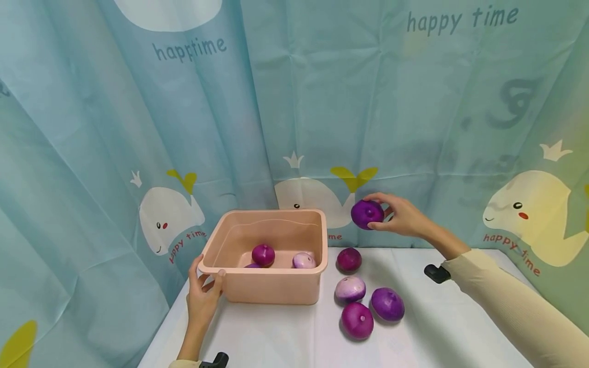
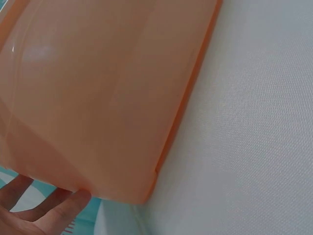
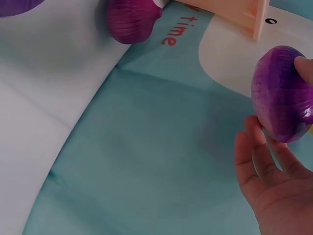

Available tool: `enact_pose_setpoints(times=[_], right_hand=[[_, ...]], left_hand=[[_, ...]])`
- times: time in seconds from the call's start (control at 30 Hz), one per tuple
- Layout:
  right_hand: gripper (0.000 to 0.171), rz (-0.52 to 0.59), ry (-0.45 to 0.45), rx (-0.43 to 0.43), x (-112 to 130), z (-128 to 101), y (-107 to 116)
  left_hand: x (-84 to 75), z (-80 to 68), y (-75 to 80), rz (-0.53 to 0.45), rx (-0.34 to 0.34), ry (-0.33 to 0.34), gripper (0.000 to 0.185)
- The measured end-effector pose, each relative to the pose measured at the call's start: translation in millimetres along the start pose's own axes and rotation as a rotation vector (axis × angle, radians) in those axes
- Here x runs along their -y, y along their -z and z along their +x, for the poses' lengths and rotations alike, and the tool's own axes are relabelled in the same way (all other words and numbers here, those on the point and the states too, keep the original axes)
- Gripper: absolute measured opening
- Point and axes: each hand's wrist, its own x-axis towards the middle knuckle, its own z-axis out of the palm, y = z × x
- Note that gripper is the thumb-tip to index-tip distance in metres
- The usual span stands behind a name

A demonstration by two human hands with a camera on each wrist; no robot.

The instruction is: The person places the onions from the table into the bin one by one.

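So this looks like the carry step: a purple onion (image 1: 367,213) is held up in the air by the right hand (image 1: 401,216), fingers curled round it from the side, with the thumb on one side as seen in the right wrist view. It is being kept just right of the pink tub (image 1: 276,287), above its back right corner and well clear of the table (image 1: 460,327). Nothing is touched by the onion except the fingers.

The tub is steadied by the left hand (image 1: 202,296), which is wrapped loosely on the near left corner, thumb up on the rim and fingers against the outer wall; in the left wrist view only fingertips (image 2: 58,208) under the tub's wall can be made out.

Inside the tub three onions can be counted: a dark one (image 1: 263,254), a pale one (image 1: 303,260), and a third mostly hidden behind the front wall. Four more are left on the table just right of the tub: a dark red one (image 1: 348,259), a pale one (image 1: 350,289), a magenta one (image 1: 357,320) and a purple one (image 1: 387,303), the last three bunched close together.

As a guess, the next move calls for a short shift to the left over the rim, then a drop into an open spot so the ones already in there aren't knocked.
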Motion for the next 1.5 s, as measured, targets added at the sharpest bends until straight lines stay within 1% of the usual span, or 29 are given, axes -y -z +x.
enact_pose_setpoints(times=[0.17, 0.33, 0.43, 0.57, 0.77, 0.87, 0.97, 1.1, 1.17, 1.33, 1.4, 1.5], right_hand=[[0.061, -0.004, 0.005, 0.032, 7, 11, -1], [0.061, -0.004, 0.016, 0.093, 19, 30, -2], [0.06, -0.038, 0.013, 0.13, 30, 43, -5], [0.06, -0.051, 0.01, 0.19, 45, 61, -13], [0.056, -0.004, 0.049, 0.257, 62, 84, -30], [0.054, -0.017, 0.068, 0.267, 70, 96, -39], [0.053, -0.039, 0.053, 0.267, 79, 107, -48], [0.053, -0.049, 0.038, 0.275, 89, 120, -63], [0.052, -0.064, 0.054, 0.28, 93, 126, -71], [0.052, -0.099, 0.09, 0.286, 101, 137, -88], [0.052, -0.091, 0.089, 0.29, 104, 141, -92], [0.051, -0.075, 0.064, 0.302, 108, 145, -99]], left_hand=[[-0.4, 0.1, -0.5, -0.001, -0.003, 0.002, 0.074], [-2.2, 0.0, -0.5, 0.0, 0.005, 0.016, 0.075], [-2.9, 0.0, 0.3, 0.011, 0.004, 0.029, 0.075], [-2.8, -0.6, 0.6, 0.025, 0.01, 0.045, 0.076], [-1.6, -1.0, -0.2, 0.031, 0.009, 0.049, 0.076], [-1.6, -0.5, -0.6, 0.032, -0.002, 0.042, 0.076], [-1.9, 0.2, -1.0, 0.034, -0.012, 0.033, 0.075], [-0.2, 0.6, -0.7, 0.036, -0.008, 0.034, 0.075], [0.9, 0.5, -0.4, 0.032, -0.005, 0.036, 0.075], [1.6, 0.3, 0.3, 0.02, -0.001, 0.026, 0.075], [1.1, 0.5, 0.3, 0.02, 0.0, 0.021, 0.075], [0.2, 1.3, 0.3, 0.025, 0.0, 0.024, 0.075]])
